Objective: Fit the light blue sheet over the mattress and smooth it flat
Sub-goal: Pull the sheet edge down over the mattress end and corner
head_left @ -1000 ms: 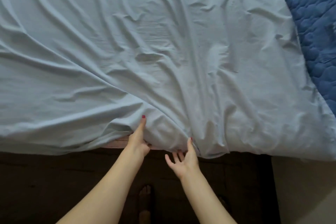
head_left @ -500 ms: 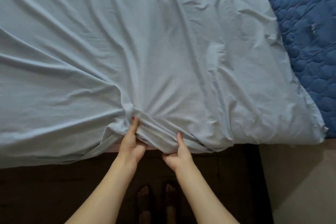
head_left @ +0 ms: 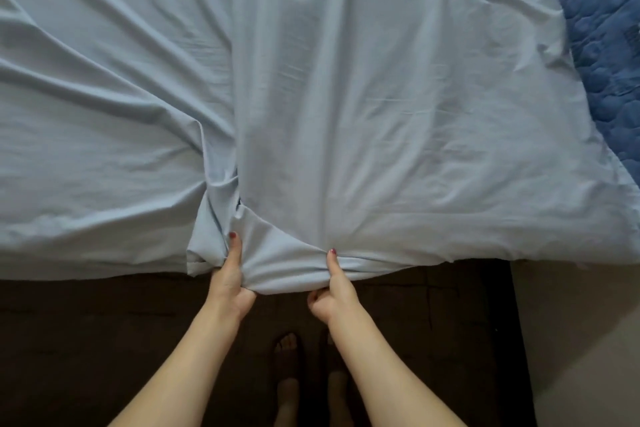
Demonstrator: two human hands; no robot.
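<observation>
One light blue sheet [head_left: 346, 97] covers most of one mattress, whose blue quilted top [head_left: 602, 45] shows at right. Two hands pinch the sheet's near edge: left hand [head_left: 230, 282], right hand [head_left: 334, 295]. Below, apparently two bare feet [head_left: 287, 347], dim.

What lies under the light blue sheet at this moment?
Only a blue quilted cover shows past the light blue sheet at the right edge. Everything beneath the sheet is hidden.

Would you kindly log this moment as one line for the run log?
left hand: grips sheet edge | right hand: grips sheet edge | light blue sheet: creased, spread on bed | quilted blue cover: exposed at right
</observation>
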